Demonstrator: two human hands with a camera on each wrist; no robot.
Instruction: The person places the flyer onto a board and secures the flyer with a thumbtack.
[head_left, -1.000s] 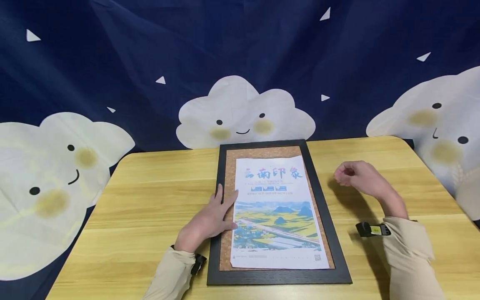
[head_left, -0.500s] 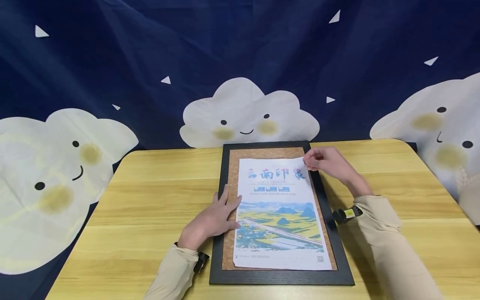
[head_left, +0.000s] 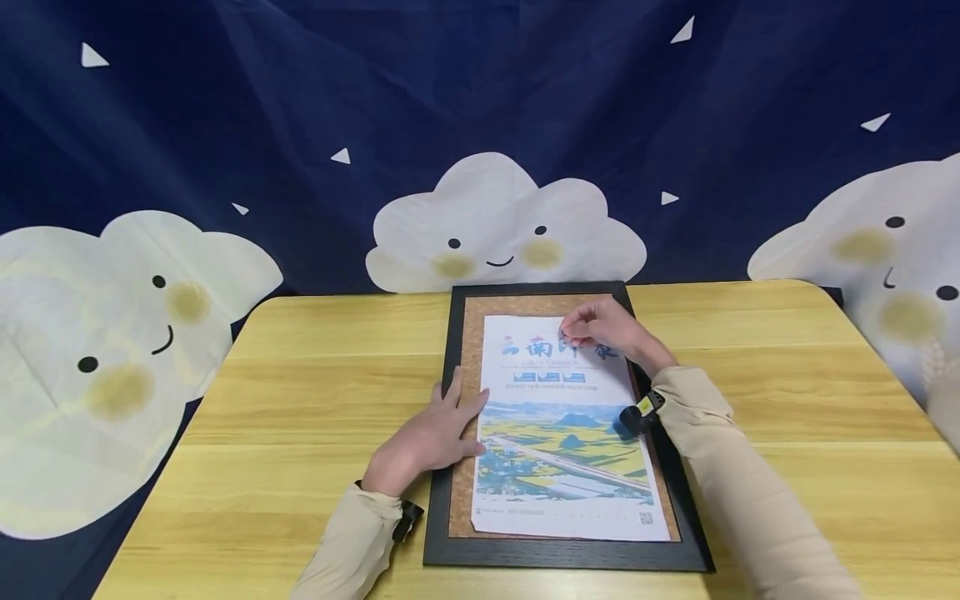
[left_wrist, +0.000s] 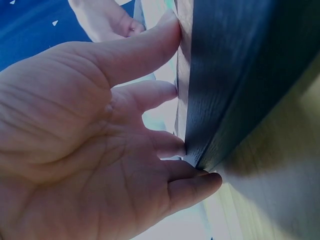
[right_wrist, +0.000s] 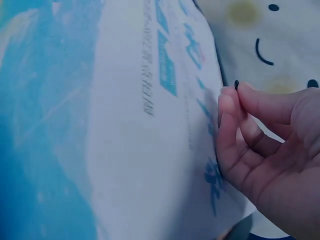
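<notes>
While the poster (head_left: 558, 417) lies flat on the cork board (head_left: 467, 367) inside the black frame (head_left: 442, 467), its long axis is seen running from the near frame edge toward the far one, away from the person. One poster, one frame and two hands are counted; one wooden table (head_left: 300, 400) carries them, with a cloud-printed backdrop (head_left: 495, 225) behind.

The right hand (head_left: 600, 329) is held over the far end of the poster, near its title line. In the right wrist view a small dark item, apparently a pin (right_wrist: 236, 84), is pinched between thumb and forefinger, fingers curled together just above the paper (right_wrist: 150, 150). The poster surface lies directly beneath and toward the near side of this pinch.

The left hand (head_left: 431, 433) is laid flat on the frame's left rail, fingers straight and spread, fingertips reaching the poster's left edge at mid-length. In the left wrist view the fingers (left_wrist: 150, 95) are seen pressed against the rail (left_wrist: 235, 85).

The right hand is judged nearer the poster's far edge.
</notes>
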